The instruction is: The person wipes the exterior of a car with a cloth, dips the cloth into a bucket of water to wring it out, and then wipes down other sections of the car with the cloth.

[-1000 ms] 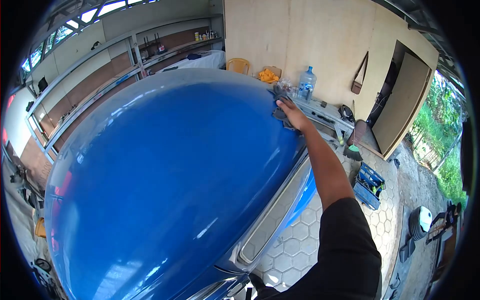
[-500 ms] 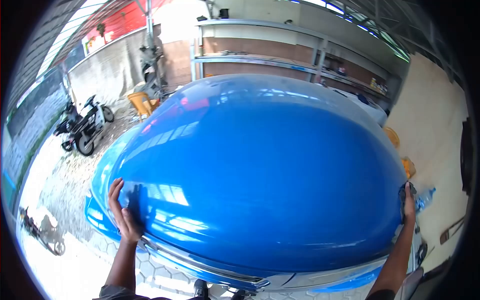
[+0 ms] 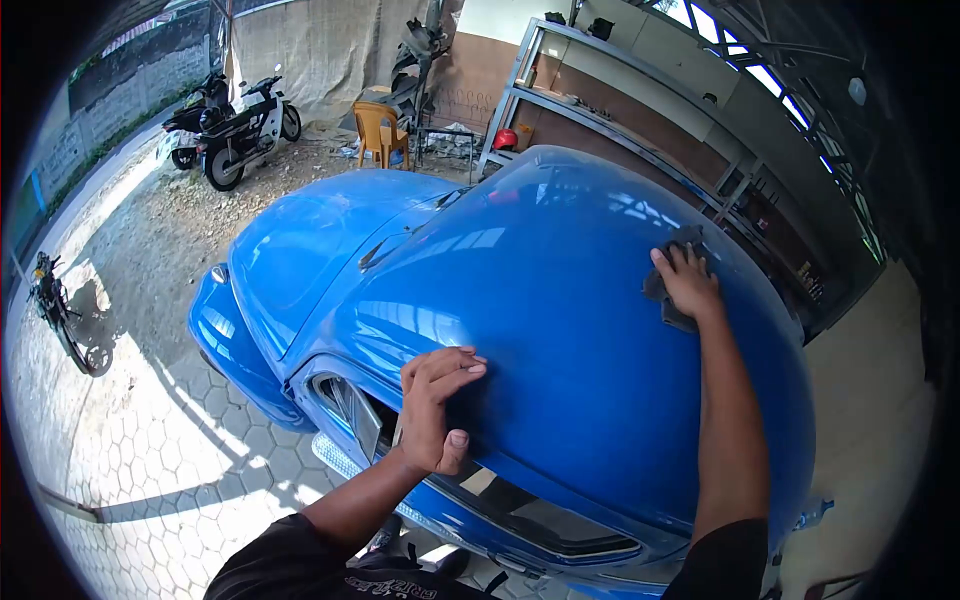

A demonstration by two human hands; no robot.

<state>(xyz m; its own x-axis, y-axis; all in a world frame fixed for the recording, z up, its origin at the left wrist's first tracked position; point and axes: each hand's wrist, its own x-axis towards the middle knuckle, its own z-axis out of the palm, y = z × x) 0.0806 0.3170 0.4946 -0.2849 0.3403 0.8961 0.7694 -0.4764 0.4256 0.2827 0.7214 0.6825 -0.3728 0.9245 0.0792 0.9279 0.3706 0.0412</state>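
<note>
Before me stands a glossy blue rounded car, its roof (image 3: 560,330) filling the middle of the view. My right hand (image 3: 688,288) presses a dark grey cloth (image 3: 680,318) against the roof towards its far side, fingers spread over it. Closer to me, my left hand (image 3: 432,405) is at the roof edge above the side window (image 3: 550,520). Its fingers are slightly bent and apart, with nothing in them; whether they touch the paint I cannot tell. The car's bonnet (image 3: 330,230) extends to the left.
Motorbikes (image 3: 235,140) and a yellow plastic chair (image 3: 380,135) stand beyond the bonnet. A metal shelf rack (image 3: 600,120) runs along the back wall. A plastic bottle (image 3: 815,513) is low on the right, and another motorbike (image 3: 55,310) at far left.
My right hand has moved with the cloth from the roof's right edge to its far side. My left hand has shifted right along the near edge. The view has turned left.
</note>
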